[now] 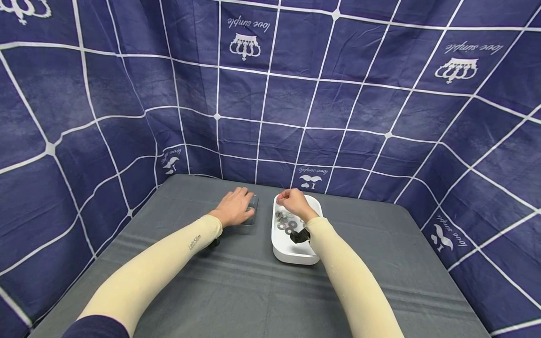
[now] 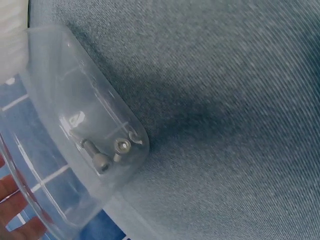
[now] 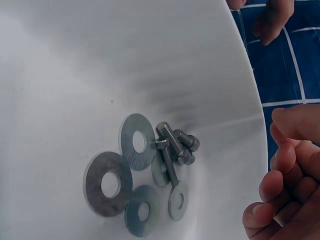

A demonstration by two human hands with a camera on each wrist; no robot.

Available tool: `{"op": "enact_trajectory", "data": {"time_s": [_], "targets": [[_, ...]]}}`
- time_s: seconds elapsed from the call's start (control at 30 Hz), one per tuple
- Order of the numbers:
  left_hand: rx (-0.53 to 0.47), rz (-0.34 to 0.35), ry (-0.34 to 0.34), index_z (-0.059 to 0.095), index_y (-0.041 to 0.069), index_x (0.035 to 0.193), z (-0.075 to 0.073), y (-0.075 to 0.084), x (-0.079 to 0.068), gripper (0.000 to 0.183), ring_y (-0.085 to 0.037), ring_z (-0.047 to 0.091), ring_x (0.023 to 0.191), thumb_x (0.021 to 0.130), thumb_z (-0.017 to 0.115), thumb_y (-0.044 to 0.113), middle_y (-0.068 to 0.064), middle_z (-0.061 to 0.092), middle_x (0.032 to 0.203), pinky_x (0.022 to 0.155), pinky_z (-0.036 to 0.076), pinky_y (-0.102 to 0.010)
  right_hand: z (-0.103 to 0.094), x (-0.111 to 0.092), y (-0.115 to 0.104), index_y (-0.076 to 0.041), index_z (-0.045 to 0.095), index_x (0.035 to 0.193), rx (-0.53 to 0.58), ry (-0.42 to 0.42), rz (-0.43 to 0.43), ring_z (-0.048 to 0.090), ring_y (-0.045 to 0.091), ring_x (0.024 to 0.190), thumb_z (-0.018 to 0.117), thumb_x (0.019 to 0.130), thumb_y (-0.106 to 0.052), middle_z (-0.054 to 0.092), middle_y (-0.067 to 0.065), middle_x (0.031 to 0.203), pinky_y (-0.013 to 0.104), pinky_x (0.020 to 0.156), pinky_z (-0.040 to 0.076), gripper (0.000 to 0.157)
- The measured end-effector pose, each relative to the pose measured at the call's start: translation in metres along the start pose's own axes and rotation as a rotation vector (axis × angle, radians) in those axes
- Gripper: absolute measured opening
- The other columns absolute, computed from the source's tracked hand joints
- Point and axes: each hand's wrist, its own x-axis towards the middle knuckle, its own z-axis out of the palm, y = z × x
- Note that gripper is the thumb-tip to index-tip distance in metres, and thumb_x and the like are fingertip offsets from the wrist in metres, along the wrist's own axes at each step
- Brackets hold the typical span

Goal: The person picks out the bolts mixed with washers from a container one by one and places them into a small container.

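Note:
My left hand (image 1: 234, 207) lies at the left of a small clear plastic box (image 1: 254, 206), its thumb and fingers around the rim. Inside that box (image 2: 85, 95) are a socket-head screw (image 2: 96, 157) and another seen end-on (image 2: 122, 146). My right hand (image 1: 294, 203) hovers over the far end of a white tray (image 1: 293, 257), fingers curled and the thumb close to the index finger. Nothing shows between those fingertips (image 3: 272, 185). Flat metal washers (image 3: 107, 184) and several socket-head screws (image 3: 175, 142) lie in a cluster on the tray's floor.
A grey cloth (image 1: 262, 291) covers the table. Behind it and along both sides hangs a blue curtain (image 1: 287, 103) with white grid lines. The tray stands right of the clear box with a strip of cloth between. A small black device (image 1: 300, 235) sits at the right wrist.

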Motion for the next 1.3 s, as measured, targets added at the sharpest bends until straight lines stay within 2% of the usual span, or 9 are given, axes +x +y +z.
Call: {"op": "enact_trajectory", "data": {"time_s": [0.33, 0.6, 0.8, 1.07, 1.2, 1.3], "targets": [[0.001, 0.039, 0.043, 0.055, 0.003, 0.14, 0.0, 0.01, 0.003, 0.054, -0.033, 0.049, 0.131, 0.097, 0.059, 0.037, -0.017, 0.054, 0.137, 0.104, 0.045, -0.052, -0.004, -0.006, 0.006, -0.006, 0.075, 0.089, -0.01, 0.011, 0.014, 0.056, 0.013, 0.076, 0.07, 0.087, -0.013, 0.072, 0.004, 0.087, 0.026, 0.069, 0.045, 0.01], [0.001, 0.061, 0.059, 0.056, 0.003, 0.138, 0.006, 0.016, 0.006, 0.054, -0.032, 0.052, 0.127, 0.096, 0.061, 0.035, -0.016, 0.056, 0.133, 0.101, 0.047, -0.051, -0.006, -0.01, 0.016, -0.006, 0.075, 0.09, -0.005, 0.012, 0.04, 0.055, 0.013, 0.074, 0.071, 0.086, -0.012, 0.07, 0.003, 0.082, 0.025, 0.068, 0.043, 0.008], [-0.027, 0.072, 0.036, 0.055, 0.003, 0.14, 0.009, 0.022, 0.009, 0.054, -0.032, 0.051, 0.128, 0.096, 0.061, 0.035, -0.016, 0.056, 0.135, 0.106, 0.044, -0.049, -0.007, -0.01, 0.022, -0.006, 0.075, 0.091, 0.005, 0.019, 0.067, 0.055, 0.013, 0.075, 0.071, 0.086, -0.011, 0.071, 0.005, 0.087, 0.025, 0.067, 0.043, 0.009], [-0.029, 0.111, 0.026, 0.055, 0.004, 0.14, 0.01, 0.031, 0.014, 0.053, -0.029, 0.053, 0.127, 0.097, 0.06, 0.035, -0.013, 0.057, 0.133, 0.108, 0.043, -0.046, -0.008, -0.012, 0.029, -0.008, 0.076, 0.09, -0.021, 0.038, 0.106, 0.057, 0.015, 0.081, 0.071, 0.085, -0.011, 0.073, 0.005, 0.09, 0.027, 0.076, 0.044, 0.007], [-0.025, 0.113, 0.006, 0.055, 0.006, 0.141, 0.012, 0.036, 0.016, 0.052, -0.028, 0.052, 0.128, 0.099, 0.058, 0.036, -0.013, 0.056, 0.135, 0.11, 0.042, -0.045, -0.009, -0.014, 0.032, -0.007, 0.076, 0.09, -0.007, 0.038, 0.123, 0.054, 0.014, 0.078, 0.072, 0.085, -0.011, 0.071, 0.005, 0.087, 0.026, 0.074, 0.043, 0.007], [-0.021, 0.12, 0.016, 0.056, 0.007, 0.14, 0.013, 0.041, 0.018, 0.051, -0.028, 0.053, 0.127, 0.1, 0.056, 0.038, -0.012, 0.058, 0.133, 0.109, 0.043, -0.044, -0.009, -0.015, 0.033, -0.006, 0.076, 0.091, -0.001, 0.038, 0.128, 0.053, 0.014, 0.076, 0.072, 0.085, -0.011, 0.07, 0.004, 0.084, 0.025, 0.072, 0.042, 0.008]]}}
